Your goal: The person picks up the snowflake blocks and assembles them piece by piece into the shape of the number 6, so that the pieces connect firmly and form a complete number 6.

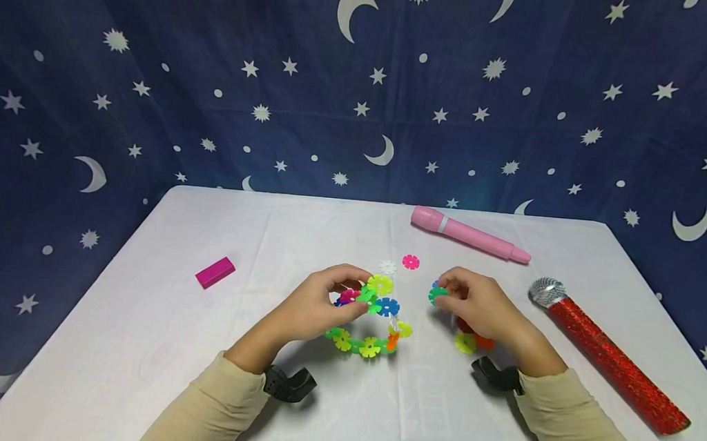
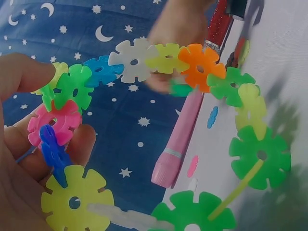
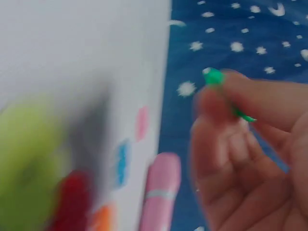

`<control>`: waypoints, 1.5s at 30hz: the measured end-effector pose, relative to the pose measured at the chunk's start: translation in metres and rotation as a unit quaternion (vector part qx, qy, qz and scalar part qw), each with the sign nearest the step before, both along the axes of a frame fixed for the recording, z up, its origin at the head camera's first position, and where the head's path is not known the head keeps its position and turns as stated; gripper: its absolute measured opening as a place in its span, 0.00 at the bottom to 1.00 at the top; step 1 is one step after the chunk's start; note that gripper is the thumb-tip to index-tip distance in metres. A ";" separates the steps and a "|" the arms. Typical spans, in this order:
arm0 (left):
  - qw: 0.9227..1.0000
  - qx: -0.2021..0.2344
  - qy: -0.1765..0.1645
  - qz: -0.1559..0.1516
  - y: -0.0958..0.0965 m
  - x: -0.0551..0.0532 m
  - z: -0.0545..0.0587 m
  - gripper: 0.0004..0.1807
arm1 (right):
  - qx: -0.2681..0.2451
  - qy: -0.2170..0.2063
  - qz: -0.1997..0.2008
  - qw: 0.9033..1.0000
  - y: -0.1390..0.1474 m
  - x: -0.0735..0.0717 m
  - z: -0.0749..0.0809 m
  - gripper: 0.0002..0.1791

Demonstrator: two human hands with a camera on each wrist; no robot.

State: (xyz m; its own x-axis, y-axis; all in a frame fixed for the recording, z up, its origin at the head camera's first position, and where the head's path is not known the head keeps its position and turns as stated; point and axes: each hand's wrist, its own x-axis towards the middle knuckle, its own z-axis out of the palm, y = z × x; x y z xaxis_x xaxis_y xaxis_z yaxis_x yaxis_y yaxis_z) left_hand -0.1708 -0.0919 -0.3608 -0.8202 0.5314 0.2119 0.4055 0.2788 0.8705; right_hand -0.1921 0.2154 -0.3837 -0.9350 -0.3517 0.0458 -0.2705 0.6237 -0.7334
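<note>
My left hand (image 1: 320, 302) grips a ring of interlocking flower-shaped plastic discs (image 1: 370, 347) between thumb and fingers. Green, yellow, blue, pink, orange and white discs make up this loop, which fills much of the left wrist view. To its right, my right hand (image 1: 485, 306) pinches a single green disc (image 3: 213, 77) between thumb and fingertips. A loose blue disc (image 2: 212, 117) lies on the table near that hand. Under the right hand sit more loose discs, among them a yellow disc (image 1: 465, 343) and an orange disc (image 1: 484, 342), partly hidden by the palm.
Behind the hands lie a pink disc (image 1: 410, 262) and a white disc (image 1: 388, 267). A pink toy microphone (image 1: 470, 237) is near the table's far edge. On the right lies a red glittery microphone (image 1: 617, 359), on the left a magenta block (image 1: 215, 272).
</note>
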 end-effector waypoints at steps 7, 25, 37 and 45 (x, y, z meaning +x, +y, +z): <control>1.000 -0.002 0.010 0.011 0.000 0.000 0.002 0.20 | -0.158 0.018 0.002 0.987 -0.034 0.010 0.037 0.20; 1.000 -0.013 0.010 0.016 0.000 0.002 0.004 0.20 | -0.156 0.040 0.063 0.985 -0.045 0.024 0.052 0.22; 0.999 -0.012 0.021 0.023 0.002 0.005 0.007 0.22 | -0.201 0.080 0.070 0.974 -0.047 0.025 0.049 0.21; 0.999 -0.008 0.016 0.028 0.003 0.005 0.007 0.22 | -0.237 0.087 0.069 0.965 -0.051 0.025 0.045 0.20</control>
State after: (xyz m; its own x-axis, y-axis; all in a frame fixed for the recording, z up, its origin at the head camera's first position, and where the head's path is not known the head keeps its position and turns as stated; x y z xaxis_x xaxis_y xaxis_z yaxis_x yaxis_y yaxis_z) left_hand -0.1655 -0.0884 -0.3541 -0.8417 0.4881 0.2308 0.4170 0.3162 0.8521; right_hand -0.1676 0.1639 -0.3384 -0.8438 -0.3737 0.3852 -0.4727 0.1777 -0.8631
